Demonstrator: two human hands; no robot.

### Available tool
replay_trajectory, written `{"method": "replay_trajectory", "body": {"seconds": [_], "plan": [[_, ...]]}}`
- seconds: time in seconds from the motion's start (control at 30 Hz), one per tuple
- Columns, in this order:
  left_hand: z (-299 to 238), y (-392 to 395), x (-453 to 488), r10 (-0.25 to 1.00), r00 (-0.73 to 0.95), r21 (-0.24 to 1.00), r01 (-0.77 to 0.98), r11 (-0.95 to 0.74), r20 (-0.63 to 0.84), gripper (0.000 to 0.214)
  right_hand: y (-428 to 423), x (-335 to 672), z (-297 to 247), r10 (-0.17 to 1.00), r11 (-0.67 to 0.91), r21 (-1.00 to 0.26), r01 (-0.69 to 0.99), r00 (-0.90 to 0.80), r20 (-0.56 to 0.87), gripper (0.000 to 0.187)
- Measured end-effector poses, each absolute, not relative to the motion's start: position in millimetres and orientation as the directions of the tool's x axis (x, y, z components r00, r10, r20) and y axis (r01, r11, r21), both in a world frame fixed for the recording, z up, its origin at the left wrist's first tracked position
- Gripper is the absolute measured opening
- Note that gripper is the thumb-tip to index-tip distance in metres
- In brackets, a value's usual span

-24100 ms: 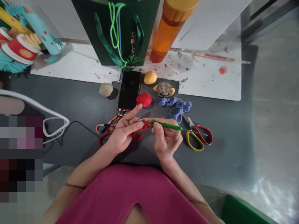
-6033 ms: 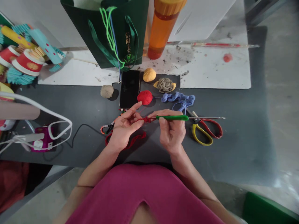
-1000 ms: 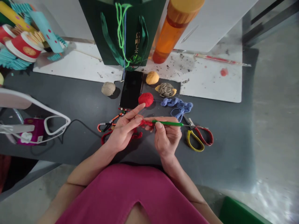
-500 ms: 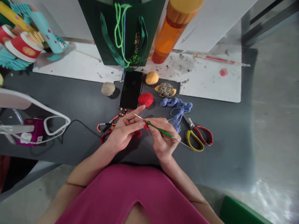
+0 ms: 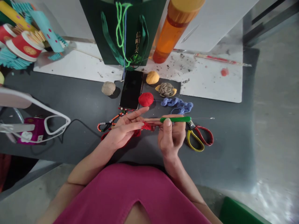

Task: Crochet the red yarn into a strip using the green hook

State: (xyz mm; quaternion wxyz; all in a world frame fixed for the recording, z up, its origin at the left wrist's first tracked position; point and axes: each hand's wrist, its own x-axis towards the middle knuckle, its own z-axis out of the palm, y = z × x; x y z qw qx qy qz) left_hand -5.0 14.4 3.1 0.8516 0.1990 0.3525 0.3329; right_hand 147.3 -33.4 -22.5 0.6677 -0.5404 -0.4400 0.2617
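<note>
My right hand (image 5: 171, 133) is closed round a green-handled crochet hook (image 5: 175, 119), held level with its metal tip pointing left. My left hand (image 5: 125, 127) pinches a small red crochet piece (image 5: 145, 126) between thumb and fingers, with the index finger stretched out. Red yarn runs from the piece toward a red yarn ball (image 5: 145, 99) just beyond my hands. A red crocheted strip (image 5: 133, 133) lies under my left hand.
On the dark table (image 5: 77, 99) lie a black phone (image 5: 131, 89), beige yarn ball (image 5: 108, 88), yellow yarn ball (image 5: 152, 77), a crocheted flower (image 5: 166, 89), blue yarn (image 5: 178, 104), scissors (image 5: 199, 138), a bead string (image 5: 109, 122). Behind stand a green bag (image 5: 123, 31) and orange bottle (image 5: 174, 28).
My right hand has swung the hook from a slant back to level and pulled it to the right. The left hand keeps its hold on the red piece.
</note>
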Motion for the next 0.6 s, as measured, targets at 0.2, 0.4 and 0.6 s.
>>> {"method": "replay_trajectory", "body": {"seconds": [0.2,0.4,0.6], "plan": [[0,15,-4,0.637,0.644,0.515,-0.407,0.754,-0.424,0.043,-26,154,-32,0.927,0.25,-0.968,-0.02,0.294,0.234,0.017],[9,8,0,0.844,0.404,0.772,-0.384,0.506,-0.352,0.049,-29,138,-30,0.931,0.234,-0.953,-0.193,0.325,0.163,0.012],[13,2,2,0.932,0.261,0.926,-0.214,0.311,-0.252,0.064,-33,133,-36,0.925,0.158,-0.977,-0.144,0.367,0.095,0.006]]}}
